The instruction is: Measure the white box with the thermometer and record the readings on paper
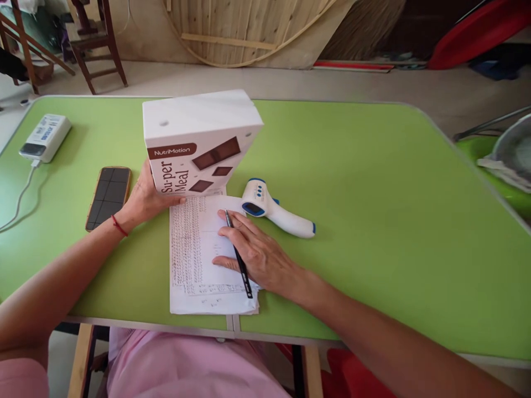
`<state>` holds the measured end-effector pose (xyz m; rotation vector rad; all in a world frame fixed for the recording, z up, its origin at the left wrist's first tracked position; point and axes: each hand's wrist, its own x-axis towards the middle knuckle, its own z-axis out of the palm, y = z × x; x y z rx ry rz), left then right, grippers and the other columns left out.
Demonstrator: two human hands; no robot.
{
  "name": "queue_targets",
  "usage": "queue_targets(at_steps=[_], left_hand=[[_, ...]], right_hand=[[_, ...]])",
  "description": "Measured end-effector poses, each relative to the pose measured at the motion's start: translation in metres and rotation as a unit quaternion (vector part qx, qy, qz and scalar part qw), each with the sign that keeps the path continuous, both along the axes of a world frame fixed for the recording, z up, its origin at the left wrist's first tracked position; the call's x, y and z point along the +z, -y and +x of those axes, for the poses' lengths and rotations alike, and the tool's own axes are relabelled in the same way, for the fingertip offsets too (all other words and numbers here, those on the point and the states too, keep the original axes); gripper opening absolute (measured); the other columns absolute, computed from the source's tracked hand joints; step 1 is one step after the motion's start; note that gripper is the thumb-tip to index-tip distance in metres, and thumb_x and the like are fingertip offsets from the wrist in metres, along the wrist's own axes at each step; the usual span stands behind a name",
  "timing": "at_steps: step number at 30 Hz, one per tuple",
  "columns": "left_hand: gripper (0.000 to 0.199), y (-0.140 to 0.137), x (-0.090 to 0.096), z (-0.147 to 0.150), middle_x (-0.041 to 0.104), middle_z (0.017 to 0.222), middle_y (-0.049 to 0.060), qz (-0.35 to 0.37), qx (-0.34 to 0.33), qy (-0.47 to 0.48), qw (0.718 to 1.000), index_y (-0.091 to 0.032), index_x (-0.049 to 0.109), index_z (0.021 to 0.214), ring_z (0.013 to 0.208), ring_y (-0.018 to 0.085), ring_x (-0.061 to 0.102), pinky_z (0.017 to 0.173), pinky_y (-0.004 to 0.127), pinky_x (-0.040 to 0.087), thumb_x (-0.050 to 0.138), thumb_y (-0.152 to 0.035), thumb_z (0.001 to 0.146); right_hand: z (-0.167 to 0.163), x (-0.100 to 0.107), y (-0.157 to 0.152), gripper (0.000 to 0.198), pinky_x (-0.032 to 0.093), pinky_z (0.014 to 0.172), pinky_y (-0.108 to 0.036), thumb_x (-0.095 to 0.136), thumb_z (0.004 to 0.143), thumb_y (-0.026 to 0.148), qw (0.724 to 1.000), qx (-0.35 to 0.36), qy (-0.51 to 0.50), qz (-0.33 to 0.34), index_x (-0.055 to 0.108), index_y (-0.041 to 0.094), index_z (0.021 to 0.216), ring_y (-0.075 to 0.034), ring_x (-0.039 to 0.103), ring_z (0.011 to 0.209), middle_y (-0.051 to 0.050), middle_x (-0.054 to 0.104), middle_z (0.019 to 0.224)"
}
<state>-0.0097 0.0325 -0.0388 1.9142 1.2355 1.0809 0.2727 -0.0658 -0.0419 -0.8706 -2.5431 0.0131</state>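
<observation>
My left hand (146,200) grips the lower left side of a white "NutriMotion Su-per Meal" box (203,119), which leans over the top of the papers; some of the fingers are hidden behind it. Below the box lies a stack of papers (186,249) with dense handwriting along its left part. Over the papers, my right hand (259,251) holds a black pen (241,262) between its fingers, the tip pointing up and away from me. Just beyond that hand rests a white and blue infrared thermometer (276,207).
A phone (108,198) lies left of my left hand. Farther left, a white power bank (45,137) has a cable (25,193) plugged in. All rest on the green table (385,221). Behind it stand a wooden chair (97,47) and a round wooden panel (249,25). A person's foot shows at far left.
</observation>
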Motion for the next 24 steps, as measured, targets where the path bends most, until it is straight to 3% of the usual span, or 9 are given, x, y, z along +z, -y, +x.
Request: queue_targets(at_steps=[2, 4, 7, 11, 16, 20, 22, 24], left_hand=[[0.076, 0.003, 0.003, 0.001, 0.06, 0.131, 0.013, -0.008, -0.004, 0.047, 0.999, -0.021, 0.059, 0.125, 0.134, 0.038, 0.051, 0.112, 0.058, 0.043, 0.091, -0.051, 0.064], [0.073, 0.003, 0.009, 0.003, 0.064, 0.126, 0.013, -0.028, 0.004, 0.067, 0.997, -0.021, 0.061, 0.12, 0.128, 0.037, 0.056, 0.107, 0.057, 0.048, 0.092, -0.054, 0.062], [0.071, -0.008, 0.024, 0.008, 0.068, 0.122, 0.013, -0.067, 0.051, 0.08, 0.993, -0.019, 0.063, 0.114, 0.117, 0.036, 0.063, 0.098, 0.054, 0.053, 0.093, -0.054, 0.061], [0.066, -0.025, 0.047, 0.012, 0.073, 0.118, 0.013, -0.103, 0.068, 0.137, 0.983, -0.017, 0.065, 0.113, 0.107, 0.033, 0.069, 0.092, 0.049, 0.057, 0.09, -0.056, 0.067], [0.055, -0.012, 0.066, 0.013, 0.073, 0.125, 0.01, -0.155, -0.036, 0.197, 0.967, -0.018, 0.066, 0.124, 0.117, 0.032, 0.068, 0.097, 0.043, 0.058, 0.08, -0.052, 0.083], [0.059, 0.0, 0.066, 0.016, 0.073, 0.122, 0.011, -0.215, -0.071, 0.124, 0.966, -0.018, 0.065, 0.121, 0.111, 0.034, 0.069, 0.091, 0.046, 0.059, 0.084, -0.053, 0.077], [0.062, 0.001, 0.064, 0.016, 0.074, 0.117, 0.012, -0.222, -0.062, 0.074, 0.97, -0.018, 0.064, 0.118, 0.106, 0.035, 0.069, 0.087, 0.049, 0.059, 0.085, -0.056, 0.074], [0.064, -0.001, 0.061, 0.015, 0.072, 0.118, 0.013, -0.219, -0.062, 0.05, 0.972, -0.018, 0.06, 0.12, 0.107, 0.036, 0.068, 0.088, 0.052, 0.057, 0.082, -0.059, 0.076]], right_hand=[[0.001, 0.011, 0.006, 0.03, 0.059, 0.093, -0.049, 0.053, 0.103, 0.036, 1.0, -0.008, 0.0, 0.012, 0.055, 0.009, 0.118, -0.034, 0.062, 0.119, -0.025, 0.066, 0.121], [0.003, 0.021, 0.008, 0.021, 0.058, 0.078, -0.04, 0.05, 0.103, 0.018, 0.999, -0.034, 0.019, 0.029, 0.056, 0.009, 0.12, -0.027, 0.065, 0.094, -0.015, 0.069, 0.098], [0.008, 0.031, -0.003, 0.031, 0.048, 0.064, -0.033, 0.041, 0.096, -0.001, 0.993, -0.059, 0.083, 0.055, 0.062, 0.008, 0.117, -0.021, 0.054, 0.072, -0.006, 0.06, 0.077], [0.014, 0.028, -0.026, 0.039, 0.046, 0.068, -0.034, 0.041, 0.094, -0.004, 0.991, -0.05, 0.119, 0.043, 0.063, 0.007, 0.125, -0.022, 0.049, 0.074, -0.008, 0.057, 0.079], [0.015, 0.024, -0.028, 0.047, 0.047, 0.074, -0.035, 0.041, 0.091, -0.005, 0.993, -0.036, 0.114, 0.008, 0.061, 0.006, 0.132, -0.022, 0.05, 0.08, -0.01, 0.059, 0.086], [0.021, 0.034, -0.025, 0.049, 0.048, 0.076, -0.037, 0.04, 0.09, -0.005, 0.994, -0.034, 0.1, -0.001, 0.062, 0.008, 0.131, -0.023, 0.053, 0.081, -0.011, 0.062, 0.089], [0.032, 0.042, -0.027, 0.041, 0.049, 0.075, -0.037, 0.041, 0.091, -0.002, 0.996, -0.034, 0.08, -0.03, 0.065, 0.011, 0.121, -0.023, 0.057, 0.083, -0.01, 0.064, 0.09], [0.047, 0.047, -0.034, 0.027, 0.051, 0.074, -0.038, 0.045, 0.094, 0.008, 0.994, -0.08, 0.056, -0.05, 0.066, 0.013, 0.11, -0.024, 0.06, 0.085, -0.011, 0.065, 0.093]])
